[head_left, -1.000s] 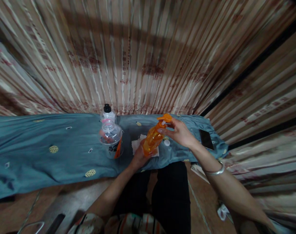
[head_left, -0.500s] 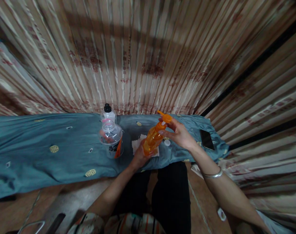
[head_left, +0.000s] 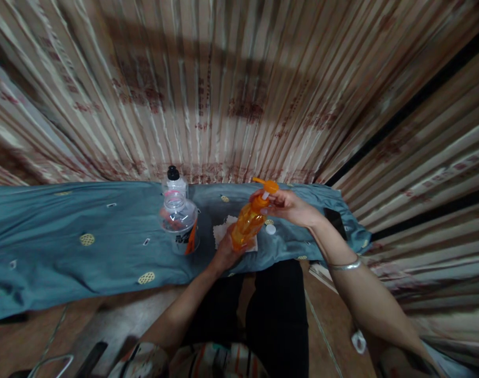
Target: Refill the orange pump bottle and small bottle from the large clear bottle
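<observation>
An orange see-through pump bottle [head_left: 247, 223] is held tilted above the cloth-covered surface, its top leaning right. My left hand [head_left: 228, 251] wraps round its lower part. At the top, my right hand [head_left: 289, 206] has its fingers closed round the collar below the orange pump head [head_left: 270, 187], whose spout points left. A pale stem shows between head and collar. Beneath the bottle lies a white cloth piece [head_left: 220, 233] with a jagged edge, partly hidden by my left hand. A small white round cap [head_left: 270, 229] rests just right of it.
Left of my hands stands a clear wide bottle [head_left: 180, 220] with an orange and black label. Behind it is a bottle with a black top [head_left: 173, 173]. A dark phone [head_left: 335, 223] lies at the right. A pleated curtain [head_left: 208, 105] borders the blue-green cloth [head_left: 117, 247].
My right hand has shifted its fingers round the bottle's neck, and the wrist has turned a little. The pump spout has swung slightly left. My left hand stays in place.
</observation>
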Motion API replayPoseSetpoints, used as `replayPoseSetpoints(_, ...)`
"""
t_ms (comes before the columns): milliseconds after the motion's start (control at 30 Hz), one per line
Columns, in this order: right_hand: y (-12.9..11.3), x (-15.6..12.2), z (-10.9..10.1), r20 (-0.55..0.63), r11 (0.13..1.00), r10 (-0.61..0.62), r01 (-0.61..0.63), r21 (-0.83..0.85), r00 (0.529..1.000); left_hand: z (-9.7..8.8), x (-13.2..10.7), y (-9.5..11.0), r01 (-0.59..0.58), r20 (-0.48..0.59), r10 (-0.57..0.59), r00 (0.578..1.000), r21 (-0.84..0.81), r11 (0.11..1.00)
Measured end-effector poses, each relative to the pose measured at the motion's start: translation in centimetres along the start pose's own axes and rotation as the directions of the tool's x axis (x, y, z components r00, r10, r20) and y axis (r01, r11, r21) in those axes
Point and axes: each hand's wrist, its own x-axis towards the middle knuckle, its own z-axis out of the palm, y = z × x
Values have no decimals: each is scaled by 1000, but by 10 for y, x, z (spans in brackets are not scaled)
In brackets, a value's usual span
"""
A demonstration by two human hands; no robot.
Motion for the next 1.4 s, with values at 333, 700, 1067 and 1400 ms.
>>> replayPoseSetpoints(333, 8, -7, 17, -175, 996, -37, 22, -89, 984, -1, -1, -1, -8, 26, 7, 1000, 49, 999)
replayPoseSetpoints(700, 36, -5, 76, -663, 987, -92, -21, -161, 743, 0, 1, -1, 65, 22, -66, 998, 26, 998)
replayPoseSetpoints(1067, 9, -12, 23, -236, 987, -109, 77, -144, 966, -2, 1, 0, 37, 17, -36, 999, -15, 999)
replayPoseSetpoints(1400, 18, -15, 40, -400, 968, -128, 27, -249, 907, -2, 0, -10, -14, 41, 14, 999, -1, 1000)
